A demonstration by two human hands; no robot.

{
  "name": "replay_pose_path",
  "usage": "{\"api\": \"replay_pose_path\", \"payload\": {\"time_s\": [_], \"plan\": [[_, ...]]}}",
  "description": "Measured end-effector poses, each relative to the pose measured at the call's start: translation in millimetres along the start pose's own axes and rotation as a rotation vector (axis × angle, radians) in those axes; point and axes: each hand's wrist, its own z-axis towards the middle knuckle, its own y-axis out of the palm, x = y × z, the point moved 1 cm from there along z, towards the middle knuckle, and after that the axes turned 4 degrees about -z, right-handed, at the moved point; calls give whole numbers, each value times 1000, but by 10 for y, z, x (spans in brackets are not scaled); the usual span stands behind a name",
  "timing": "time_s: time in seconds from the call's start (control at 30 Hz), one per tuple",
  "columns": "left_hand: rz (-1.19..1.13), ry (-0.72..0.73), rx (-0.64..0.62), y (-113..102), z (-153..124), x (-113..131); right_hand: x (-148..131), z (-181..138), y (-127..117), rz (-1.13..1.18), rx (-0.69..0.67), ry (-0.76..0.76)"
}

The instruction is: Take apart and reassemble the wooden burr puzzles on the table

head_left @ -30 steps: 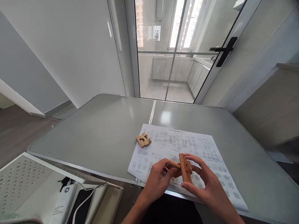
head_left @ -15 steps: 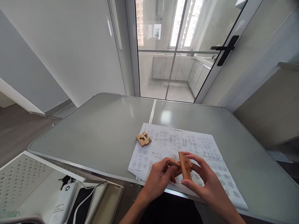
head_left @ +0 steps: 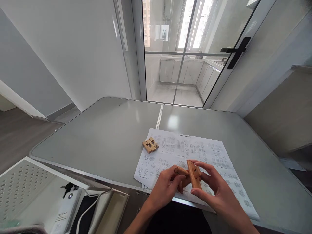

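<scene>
Both my hands hold a small cross of wooden puzzle bars (head_left: pixel 191 174) just above the near edge of the table. My left hand (head_left: pixel 165 188) pinches the short bar that sticks out to the left. My right hand (head_left: pixel 216 191) grips the longer bar that runs toward me, thumb below and fingers curled over the top. Under my hands lies a printed instruction sheet (head_left: pixel 214 152) full of small diagrams. A second group of wooden puzzle pieces (head_left: pixel 150 145) rests on the sheet's far left corner, out of reach of both hands.
The grey folding table (head_left: pixel 102 139) has a seam down its middle. At lower left stands a white perforated box (head_left: pixel 21 185) with a white device and cable (head_left: pixel 65 211). Behind the table is a glass door with a black handle (head_left: pixel 235 52).
My hands and the held pieces have stayed in nearly the same place, with only slight shifts of the fingers. The pieces on the sheet have not moved.
</scene>
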Motion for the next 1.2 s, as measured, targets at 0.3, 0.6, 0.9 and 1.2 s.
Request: {"api": "replay_pose_path", "payload": {"time_s": [0.3,0.6,0.9,1.2], "plan": [[-30,1,7,-2,4,28,-128,31,9,-81,42,-81],[99,-4,49,3,-1,30,64,38,38,143,-35,48],[140,-42,102,-1,-14,-89,57,27,217,268,-35,86],[-73,-50,64,44,-44,15,119,26,285,265,-2,143]]}}
